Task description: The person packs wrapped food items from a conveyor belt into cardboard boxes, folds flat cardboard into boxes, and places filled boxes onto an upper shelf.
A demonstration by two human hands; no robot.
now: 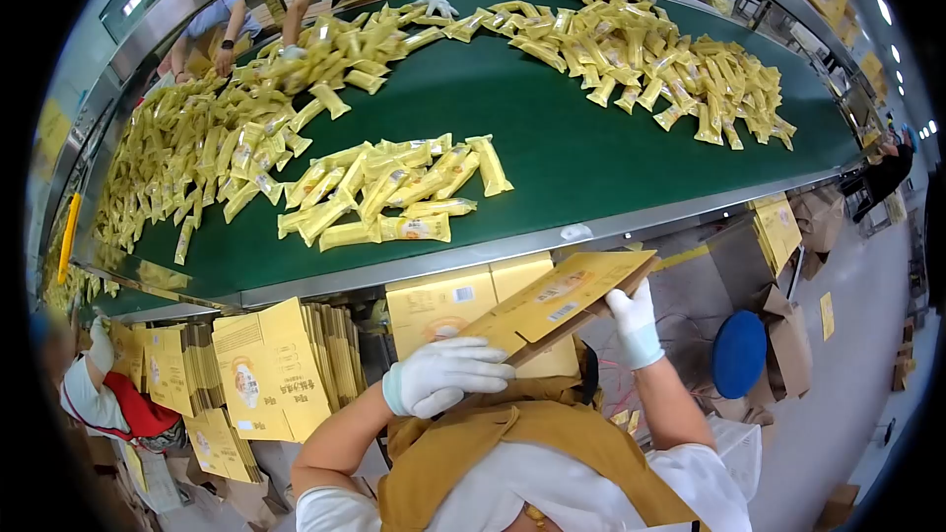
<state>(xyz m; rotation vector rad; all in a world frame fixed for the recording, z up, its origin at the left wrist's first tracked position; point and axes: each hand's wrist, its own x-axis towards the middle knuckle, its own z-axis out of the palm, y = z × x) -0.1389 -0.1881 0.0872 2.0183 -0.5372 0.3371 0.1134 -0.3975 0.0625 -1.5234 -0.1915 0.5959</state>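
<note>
A folded yellow carton with printing and a barcode is held tilted in front of my body, near the conveyor's edge. My white-gloved right hand grips its right end. At its lower left end, my gloved left hand holds the carton with fingers laid together over the edge; the thumb side is partly hidden. Behind it stand more yellow cartons. On the green conveyor belt beyond, a small group of yellow wrapped packets lies nearest to my hands.
Large heaps of packets cover the belt's left, with another heap at far right. Co-workers' gloved hands reach in from the far side. Stacked flat cartons stand at left. A blue stool is at right.
</note>
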